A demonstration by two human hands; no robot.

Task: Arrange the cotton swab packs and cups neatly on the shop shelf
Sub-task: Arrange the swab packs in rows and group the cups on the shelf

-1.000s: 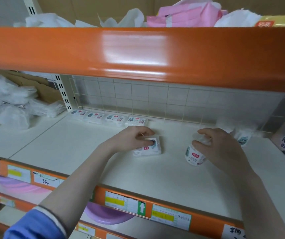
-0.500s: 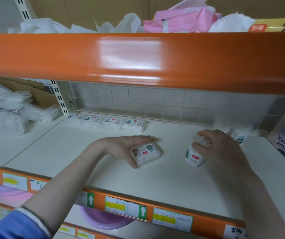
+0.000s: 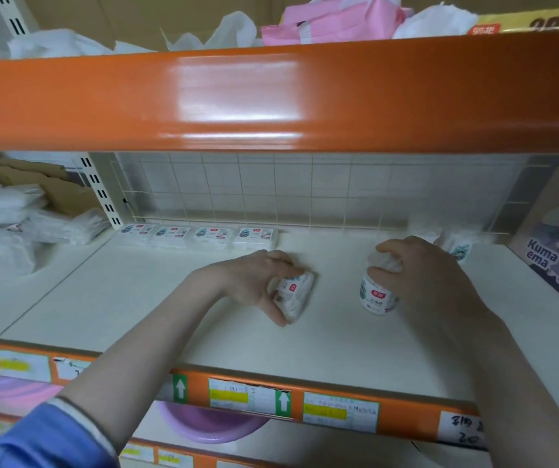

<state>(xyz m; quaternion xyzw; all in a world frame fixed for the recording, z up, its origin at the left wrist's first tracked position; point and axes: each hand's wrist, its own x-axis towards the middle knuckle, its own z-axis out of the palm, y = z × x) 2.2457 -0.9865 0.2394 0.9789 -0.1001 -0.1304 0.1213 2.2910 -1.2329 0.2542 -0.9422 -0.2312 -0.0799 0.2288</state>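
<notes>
Now the pack [image 3: 294, 295] in the left hand [image 3: 254, 285] should probably be carried flat to the open spot right of the row of packs [image 3: 200, 235] at the shelf [image 3: 156, 315] back, edges squared. The fingers [image 3: 280, 320] curl round it, thumb below. The right hand [image 3: 420, 282] grips the cup [image 3: 377, 295], standing mid-shelf, from above.

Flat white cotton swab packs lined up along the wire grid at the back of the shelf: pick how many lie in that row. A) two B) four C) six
B: four flat white cotton swab packs lie side by side against the wire grid; a fifth is in the left hand.
</notes>
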